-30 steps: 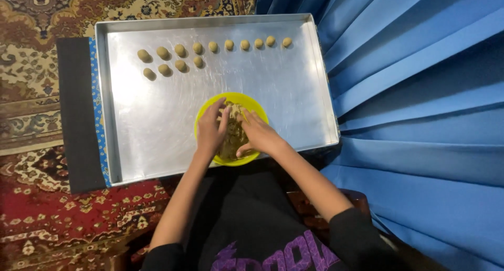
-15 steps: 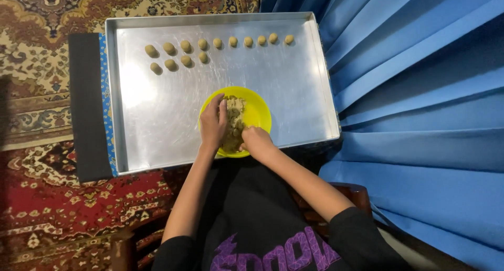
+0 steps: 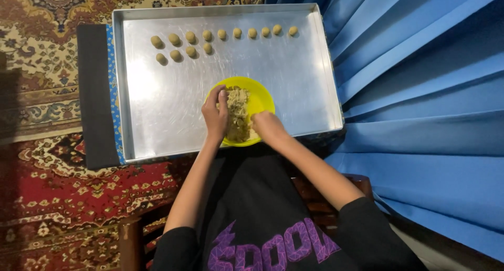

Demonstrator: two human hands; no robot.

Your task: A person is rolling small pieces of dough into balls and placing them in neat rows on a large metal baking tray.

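- Hands are both at the yellow bowl point(image 3: 262, 100) now, much as they were a moment ago, so the work with the dough goes on.
- Left hand point(image 3: 215, 116) has moved a little: its fingers now lie flat on the left side of the dough point(image 3: 237, 113), with the tips pointing away from the person.
- Right hand point(image 3: 268, 125) has slid toward the near edge of the bowl. It is curled with the knuckles up. I cannot tell if it pinches a bit of dough, because the fingers are tucked under.
- Hands sit close but apart, with the dough between them.
- Dough is a crumbly tan heap in the bowl, and the bowl stands on the near part of the big silver tray point(image 3: 157, 124).
- Dough balls point(image 3: 220, 35) lie in two rows at the far side of the tray, well away from the hands. Their count looks the same as before.
- Both forearms reach out from the black shirt point(image 3: 252, 218), bare and bent a little.
- Tray rests on a patterned rug point(image 3: 47, 197), beside blue cloth point(image 3: 420, 92).
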